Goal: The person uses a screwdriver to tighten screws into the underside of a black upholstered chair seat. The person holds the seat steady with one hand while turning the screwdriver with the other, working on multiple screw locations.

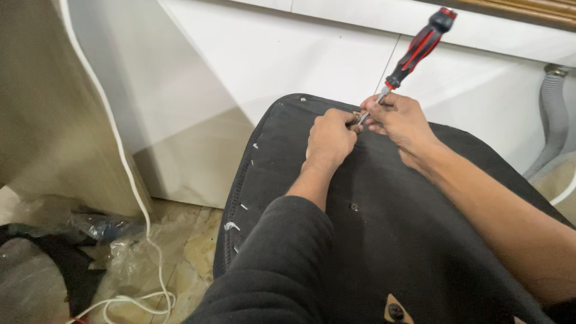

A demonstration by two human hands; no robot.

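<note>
Your right hand [399, 120] closes its fingers around the metal shank of one screwdriver [414, 53]; your left hand [329, 138] sits curled beside it, pinching at the tip, what it grips hidden. Screwdriver: one, red-and-black handle, long axis slanting, handle up and away to the right, tip down on the black upholstered seat underside [384, 240]. One white cable [129, 180] trails along the floor at left.

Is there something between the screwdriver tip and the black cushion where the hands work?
Nothing visible. The screwdriver tip meets the black cushion between the left hand and right hand, whose fingers partly hide it.
</note>
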